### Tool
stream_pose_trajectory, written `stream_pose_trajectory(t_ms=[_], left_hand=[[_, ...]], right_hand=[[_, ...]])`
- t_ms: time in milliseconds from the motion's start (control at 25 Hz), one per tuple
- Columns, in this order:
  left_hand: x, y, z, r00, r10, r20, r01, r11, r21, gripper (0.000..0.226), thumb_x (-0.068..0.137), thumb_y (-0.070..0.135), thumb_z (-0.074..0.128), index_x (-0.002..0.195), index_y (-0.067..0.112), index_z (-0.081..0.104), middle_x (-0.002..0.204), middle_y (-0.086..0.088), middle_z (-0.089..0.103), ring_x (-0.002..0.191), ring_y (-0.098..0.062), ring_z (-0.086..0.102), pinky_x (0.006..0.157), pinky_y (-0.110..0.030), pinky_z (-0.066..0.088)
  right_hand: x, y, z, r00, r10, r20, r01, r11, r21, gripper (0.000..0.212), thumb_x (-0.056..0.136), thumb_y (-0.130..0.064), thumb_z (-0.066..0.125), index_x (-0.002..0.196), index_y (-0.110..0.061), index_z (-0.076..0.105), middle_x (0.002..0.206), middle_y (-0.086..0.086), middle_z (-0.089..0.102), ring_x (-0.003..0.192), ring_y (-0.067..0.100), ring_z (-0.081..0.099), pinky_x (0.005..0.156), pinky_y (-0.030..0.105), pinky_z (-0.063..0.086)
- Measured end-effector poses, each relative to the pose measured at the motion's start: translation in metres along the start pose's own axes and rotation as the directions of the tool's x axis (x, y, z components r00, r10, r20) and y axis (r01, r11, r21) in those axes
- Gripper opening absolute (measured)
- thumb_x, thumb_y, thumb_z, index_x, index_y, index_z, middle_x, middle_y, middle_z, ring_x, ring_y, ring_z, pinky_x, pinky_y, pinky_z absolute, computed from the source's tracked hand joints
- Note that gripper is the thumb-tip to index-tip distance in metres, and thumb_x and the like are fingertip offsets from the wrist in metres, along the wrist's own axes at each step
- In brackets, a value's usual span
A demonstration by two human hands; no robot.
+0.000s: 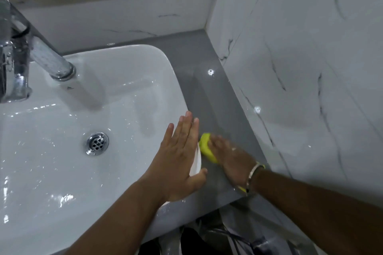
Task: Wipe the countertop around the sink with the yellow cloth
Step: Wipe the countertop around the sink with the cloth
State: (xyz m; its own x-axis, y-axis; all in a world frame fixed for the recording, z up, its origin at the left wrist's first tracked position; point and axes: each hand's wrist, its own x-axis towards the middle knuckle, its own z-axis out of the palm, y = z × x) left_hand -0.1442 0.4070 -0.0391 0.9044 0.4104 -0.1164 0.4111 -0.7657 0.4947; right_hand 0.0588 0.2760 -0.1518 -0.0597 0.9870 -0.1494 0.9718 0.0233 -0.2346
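Observation:
The yellow cloth (205,145) lies bunched on the grey countertop (199,80), on the narrow strip to the right of the white sink (128,62). My right hand (230,157) presses down on the cloth, covering most of it; only its left part shows. My left hand (180,155) rests flat with fingers together on the sink's right rim, thumb over the edge, holding nothing. The two hands are close together but apart.
A chrome tap (35,51) rises at the left over the wet basin, whose drain (97,143) sits near its middle. A white marble wall (300,58) bounds the countertop strip on the right and at the back. The counter's front edge runs below my right wrist.

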Motion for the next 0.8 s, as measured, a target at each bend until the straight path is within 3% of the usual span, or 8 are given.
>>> stream_pose_trajectory(t_ms=[120, 200, 320, 400, 520, 640, 720, 800], left_hand=[[0.000, 0.001, 0.000, 1.000, -0.008, -0.018, 0.008, 1.000, -0.012, 0.098, 0.084, 0.056, 0.039, 0.148, 0.018, -0.024, 0.153, -0.002, -0.038, 0.141, -0.015, -0.035, 0.115, -0.034, -0.017], [-0.001, 0.001, 0.000, 1.000, 0.003, -0.019, -0.003, 1.000, -0.011, 0.100, 0.084, 0.056, 0.041, 0.149, 0.016, -0.024, 0.153, -0.003, -0.038, 0.141, -0.015, -0.035, 0.115, -0.033, -0.018], [0.001, 0.000, 0.000, 1.000, -0.004, -0.020, 0.003, 1.000, -0.016, 0.099, 0.084, 0.056, 0.040, 0.150, 0.016, -0.021, 0.155, -0.002, -0.035, 0.142, -0.015, -0.032, 0.117, -0.034, -0.014], [0.001, 0.001, 0.000, 1.000, 0.003, -0.018, -0.003, 1.000, -0.020, 0.098, 0.084, 0.056, 0.040, 0.150, 0.017, -0.020, 0.156, -0.002, -0.034, 0.142, -0.014, -0.032, 0.118, -0.035, -0.013], [0.000, 0.000, 0.001, 1.000, 0.017, -0.026, -0.018, 0.999, -0.041, 0.097, 0.083, 0.055, 0.038, 0.148, 0.020, -0.025, 0.154, -0.001, -0.036, 0.143, -0.014, -0.031, 0.118, -0.035, -0.012], [-0.002, -0.001, 0.003, 0.999, 0.024, -0.035, -0.025, 0.999, -0.039, 0.097, 0.083, 0.053, 0.040, 0.148, 0.019, -0.024, 0.154, -0.001, -0.037, 0.142, -0.013, -0.033, 0.116, -0.033, -0.016], [-0.001, 0.000, 0.003, 0.999, 0.015, -0.044, -0.016, 1.000, -0.018, 0.097, 0.082, 0.056, 0.037, 0.148, 0.019, -0.024, 0.153, -0.001, -0.038, 0.141, -0.013, -0.033, 0.116, -0.032, -0.017], [-0.002, 0.001, 0.003, 0.999, 0.018, -0.040, -0.018, 1.000, 0.009, 0.097, 0.081, 0.057, 0.036, 0.148, 0.018, -0.023, 0.155, -0.004, -0.034, 0.143, -0.014, -0.031, 0.117, -0.034, -0.015]], right_hand=[[0.084, 0.037, -0.032, 0.908, 0.409, -0.094, -0.393, 0.907, 0.152, 0.061, 0.085, -0.007, 0.009, 0.146, -0.003, 0.015, 0.155, 0.021, 0.013, 0.140, 0.041, 0.016, 0.115, 0.041, 0.010], [0.124, 0.026, -0.044, 0.901, 0.433, -0.039, -0.415, 0.884, 0.215, 0.054, 0.094, -0.004, 0.022, 0.146, -0.005, 0.013, 0.156, 0.017, 0.009, 0.142, 0.037, 0.011, 0.116, 0.038, 0.006], [0.087, -0.024, -0.021, 0.983, -0.059, -0.174, 0.076, 0.993, 0.091, 0.053, 0.091, -0.014, 0.049, 0.141, -0.006, 0.032, 0.148, 0.013, 0.036, 0.136, 0.031, 0.031, 0.114, 0.039, 0.025], [0.037, -0.037, -0.011, 0.959, -0.282, -0.038, 0.284, 0.957, 0.058, 0.055, 0.094, -0.020, 0.048, 0.144, -0.017, 0.027, 0.152, 0.005, 0.031, 0.141, 0.024, 0.023, 0.115, 0.038, 0.025], [0.039, 0.005, -0.010, 0.993, -0.010, -0.121, 0.024, 0.993, 0.120, 0.045, 0.099, -0.025, 0.037, 0.143, -0.031, 0.027, 0.152, -0.012, 0.023, 0.141, 0.016, 0.022, 0.115, 0.026, 0.021], [0.113, 0.057, -0.028, 0.917, 0.373, -0.138, -0.356, 0.925, 0.132, 0.057, 0.092, -0.006, 0.024, 0.147, -0.013, 0.014, 0.157, 0.011, 0.009, 0.143, 0.035, 0.012, 0.116, 0.044, 0.018], [0.154, 0.057, -0.046, 0.899, 0.430, -0.085, -0.406, 0.891, 0.203, 0.063, 0.091, -0.005, 0.034, 0.148, -0.012, 0.009, 0.158, 0.012, 0.002, 0.143, 0.036, 0.007, 0.115, 0.044, 0.015], [0.146, 0.019, -0.053, 0.942, 0.335, -0.013, -0.325, 0.923, 0.207, 0.056, 0.093, -0.008, 0.042, 0.145, -0.008, 0.022, 0.155, 0.016, 0.019, 0.140, 0.034, 0.020, 0.114, 0.042, 0.019]])
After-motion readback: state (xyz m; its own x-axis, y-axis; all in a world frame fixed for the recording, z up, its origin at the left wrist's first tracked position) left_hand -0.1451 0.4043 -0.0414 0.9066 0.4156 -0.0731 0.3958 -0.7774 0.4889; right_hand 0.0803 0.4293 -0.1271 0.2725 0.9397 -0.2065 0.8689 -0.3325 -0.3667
